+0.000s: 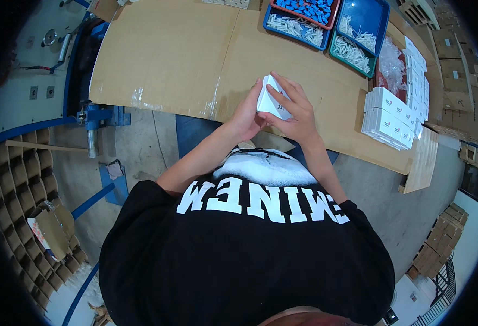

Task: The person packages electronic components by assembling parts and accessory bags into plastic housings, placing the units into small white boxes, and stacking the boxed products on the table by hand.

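Observation:
Between my two hands, over the near edge of the cardboard-covered table (168,60), is a small white box (267,100) with small printing on one face. My left hand (245,115) grips it along its left side, fingers pointing away from me. My right hand (296,111) wraps round its right side, with fingers across the top and the thumb along the near end. The fingers cover much of the box, so I cannot tell whether its flaps are closed.
At the back right stand a blue tray (377,16) and a green tray (334,51) with small white pieces, and a red tray (334,22) of blue pieces. Stacked white boxes (383,127) and clear plastic bags (392,68) lie at the right. A blue metal fixture (95,117) adjoins the table's left edge.

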`<control>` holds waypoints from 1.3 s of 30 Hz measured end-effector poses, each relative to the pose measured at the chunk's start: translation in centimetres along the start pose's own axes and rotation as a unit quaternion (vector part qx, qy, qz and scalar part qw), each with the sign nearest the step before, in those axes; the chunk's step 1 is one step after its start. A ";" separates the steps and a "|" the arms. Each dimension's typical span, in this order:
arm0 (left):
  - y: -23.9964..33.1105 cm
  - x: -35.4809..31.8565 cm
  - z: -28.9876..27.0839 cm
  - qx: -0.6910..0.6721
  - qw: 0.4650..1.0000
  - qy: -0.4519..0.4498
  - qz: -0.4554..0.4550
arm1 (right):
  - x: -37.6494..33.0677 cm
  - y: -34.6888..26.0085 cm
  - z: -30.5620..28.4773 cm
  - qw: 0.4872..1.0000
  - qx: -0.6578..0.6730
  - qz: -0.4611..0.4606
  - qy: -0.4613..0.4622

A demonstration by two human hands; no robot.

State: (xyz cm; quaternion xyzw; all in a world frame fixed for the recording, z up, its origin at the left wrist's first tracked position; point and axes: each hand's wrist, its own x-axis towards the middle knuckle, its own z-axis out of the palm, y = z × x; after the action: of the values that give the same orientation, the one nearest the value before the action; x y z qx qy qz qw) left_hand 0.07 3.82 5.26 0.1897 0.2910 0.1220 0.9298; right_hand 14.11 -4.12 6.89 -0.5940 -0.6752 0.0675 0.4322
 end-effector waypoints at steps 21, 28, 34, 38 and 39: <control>0.0 0.4 0.5 0.024 0.998 -0.022 0.048 | -0.1 -0.6 -0.5 1.000 0.011 -0.005 0.018; 0.0 0.1 0.9 0.021 0.999 0.003 0.033 | -0.2 -0.3 -0.4 1.000 0.016 -0.003 0.016; -0.1 -0.2 1.0 0.038 0.998 0.006 0.039 | -0.2 -0.3 -0.7 1.000 0.011 -0.013 0.005; -0.3 -0.3 1.4 0.038 0.998 0.016 0.039 | -0.2 -0.3 -0.9 1.000 0.017 -0.012 -0.006; -0.3 -0.3 1.4 0.039 0.998 0.015 0.039 | -0.2 -0.3 -0.9 1.000 0.016 -0.012 -0.006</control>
State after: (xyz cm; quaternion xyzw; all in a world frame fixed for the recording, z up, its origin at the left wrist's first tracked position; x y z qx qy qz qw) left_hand 0.73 3.06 6.37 0.2348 0.3019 0.1494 0.9118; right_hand 14.53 -4.77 7.53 -0.5784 -0.6834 0.0766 0.4388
